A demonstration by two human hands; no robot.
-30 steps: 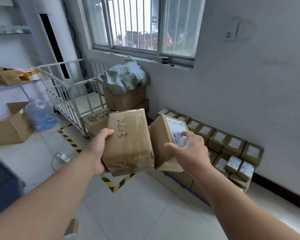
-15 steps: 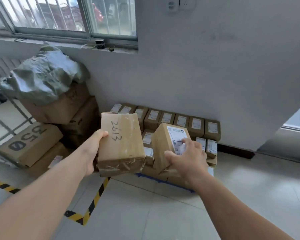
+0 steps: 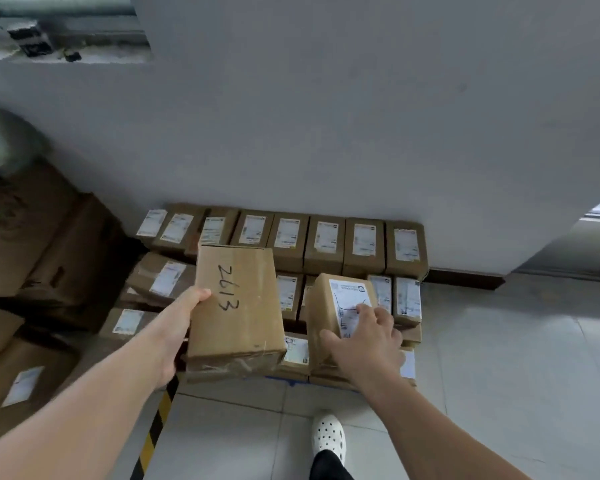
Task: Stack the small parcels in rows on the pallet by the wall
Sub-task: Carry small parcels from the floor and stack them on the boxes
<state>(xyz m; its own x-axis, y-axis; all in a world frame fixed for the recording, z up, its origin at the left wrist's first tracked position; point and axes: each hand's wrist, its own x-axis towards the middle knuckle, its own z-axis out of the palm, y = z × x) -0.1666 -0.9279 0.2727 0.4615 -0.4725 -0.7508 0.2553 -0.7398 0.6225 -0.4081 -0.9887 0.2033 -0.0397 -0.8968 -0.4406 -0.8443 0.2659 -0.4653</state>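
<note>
**Two Parcels Held Above the Stacked Rows**

A brown marked parcel, bearing the handwritten number 2613 on its upper face, is gripped at its left side by the left hand. The thumb is laid on the upper face; the remaining fingers are hidden beneath the parcel. A smaller labelled parcel is gripped by the right hand. Its fingers are curled over the printed label on top, and the thumb is pressed against the near left edge. Both parcels are held in the air, side by side with a narrow gap between them, above the front of the stack.

The stacked parcels are arranged in rows by the wall. The rear row is set directly against the wall, and a white label is shown on the upper face of each parcel. Further rows are placed in front of it at a lower level and are partly hidden by the two held parcels. Of the pallet, only a thin blue edge is visible below the front row.

Large cartons are stacked to the left of the rows. A strip of black-and-yellow hazard tape is laid on the tiled floor below the left forearm. A white perforated shoe is seen on the floor between the two forearms.
</note>
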